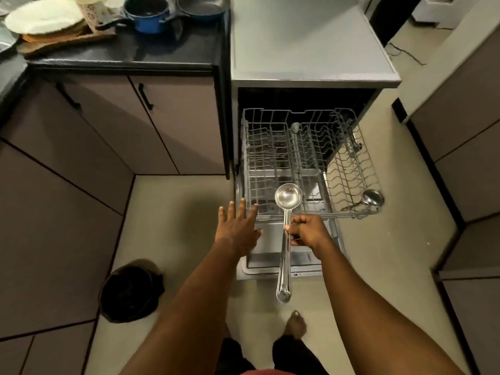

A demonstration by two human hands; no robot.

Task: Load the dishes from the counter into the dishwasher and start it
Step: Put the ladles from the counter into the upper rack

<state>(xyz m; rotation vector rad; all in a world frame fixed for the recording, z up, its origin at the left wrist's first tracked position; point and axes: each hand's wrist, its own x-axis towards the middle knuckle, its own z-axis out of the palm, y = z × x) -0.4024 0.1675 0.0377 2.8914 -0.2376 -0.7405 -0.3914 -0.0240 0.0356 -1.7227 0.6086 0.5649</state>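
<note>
Right hand (305, 230) fingers curl round the handle of a long polished steel ladle (286, 226), bowl up, frame centre, over the grey wire dishwasher rack (349, 213). Left hand (238, 226) spread flat, empty. Risk: off-centre grip lets the ladle swing and snag the wires.

Black trousers (287, 351), bare foot (296, 323)

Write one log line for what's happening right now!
right hand: holds ladle | left hand: open, by rack | second ladle: in rack
</note>
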